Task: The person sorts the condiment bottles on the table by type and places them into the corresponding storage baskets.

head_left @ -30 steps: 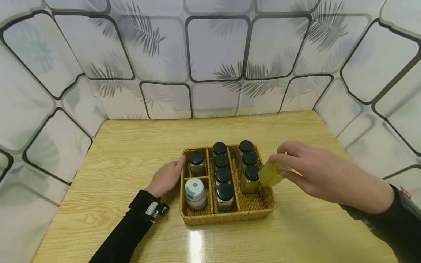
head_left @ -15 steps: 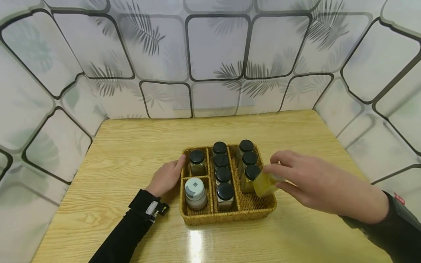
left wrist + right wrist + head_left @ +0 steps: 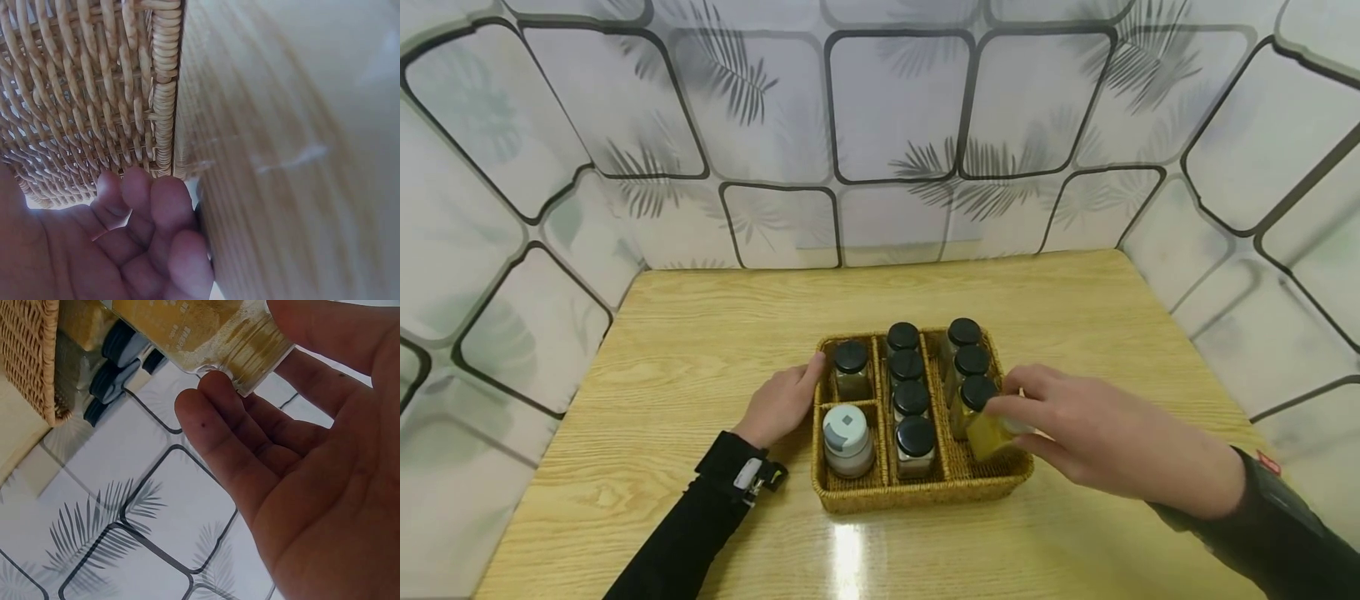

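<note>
My right hand (image 3: 1067, 425) pinches a small glass spice jar (image 3: 987, 435) of yellow powder by its neck. The right wrist view shows that jar (image 3: 206, 331) with bare threads and no lid at the neck. It is tilted, low over the front of the right compartment in the wicker basket (image 3: 917, 500), beside a yellow black-capped jar (image 3: 976, 404). My left hand (image 3: 777, 406) rests against the basket's left side, thumb near the rim. In the left wrist view its loosely bent fingers (image 3: 172, 203) touch the woven wall (image 3: 81, 94) near the bottom edge.
Several black-capped jars (image 3: 912, 400) stand in a row in the middle compartment, more at the right rear. One jar (image 3: 852, 371) sits rear left, with a pale-lidded round jar (image 3: 847, 442) in front of it. The wooden table (image 3: 700, 333) meets patterned fabric walls (image 3: 895, 108).
My right hand has moved left and down, bringing the yellow spice jar from over the basket's right rim into the front of the right compartment. My left hand stays at the basket's side.
</note>
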{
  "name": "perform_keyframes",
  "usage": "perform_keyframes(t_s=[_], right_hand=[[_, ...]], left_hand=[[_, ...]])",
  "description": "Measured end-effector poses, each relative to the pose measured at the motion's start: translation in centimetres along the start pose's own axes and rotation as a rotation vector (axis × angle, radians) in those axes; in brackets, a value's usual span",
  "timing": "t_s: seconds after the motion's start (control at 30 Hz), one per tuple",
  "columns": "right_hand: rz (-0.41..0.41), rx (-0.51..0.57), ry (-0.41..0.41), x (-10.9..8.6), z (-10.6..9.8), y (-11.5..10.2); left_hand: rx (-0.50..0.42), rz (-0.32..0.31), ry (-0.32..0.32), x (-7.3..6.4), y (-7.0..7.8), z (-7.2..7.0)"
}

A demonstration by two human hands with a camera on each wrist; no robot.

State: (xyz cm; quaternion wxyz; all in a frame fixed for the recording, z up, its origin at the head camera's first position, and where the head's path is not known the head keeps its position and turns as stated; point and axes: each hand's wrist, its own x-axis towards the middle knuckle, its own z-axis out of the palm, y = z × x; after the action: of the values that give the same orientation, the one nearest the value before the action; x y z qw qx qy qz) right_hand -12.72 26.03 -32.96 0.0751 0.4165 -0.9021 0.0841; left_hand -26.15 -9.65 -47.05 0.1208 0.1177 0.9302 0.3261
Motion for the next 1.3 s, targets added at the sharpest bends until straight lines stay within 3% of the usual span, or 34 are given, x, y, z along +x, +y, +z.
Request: perform_keyframes(t_s=[0.3, 1.0, 1.3], right_hand=[[0.025, 0.039, -0.033, 0.0, 1.8, 0.0], [0.025, 0.020, -0.089, 0.5, 5.0, 0.1], [0.007, 0.011, -0.043, 0.5, 5.4, 0.3]], left_hand=[[-0.003, 0.006, -0.002, 0.0, 0.0, 0.0], [0.011, 0.016, 0.008, 0.2, -0.1, 0.0], [0.005, 0.005, 0.011, 0.3, -0.3, 0.2]])
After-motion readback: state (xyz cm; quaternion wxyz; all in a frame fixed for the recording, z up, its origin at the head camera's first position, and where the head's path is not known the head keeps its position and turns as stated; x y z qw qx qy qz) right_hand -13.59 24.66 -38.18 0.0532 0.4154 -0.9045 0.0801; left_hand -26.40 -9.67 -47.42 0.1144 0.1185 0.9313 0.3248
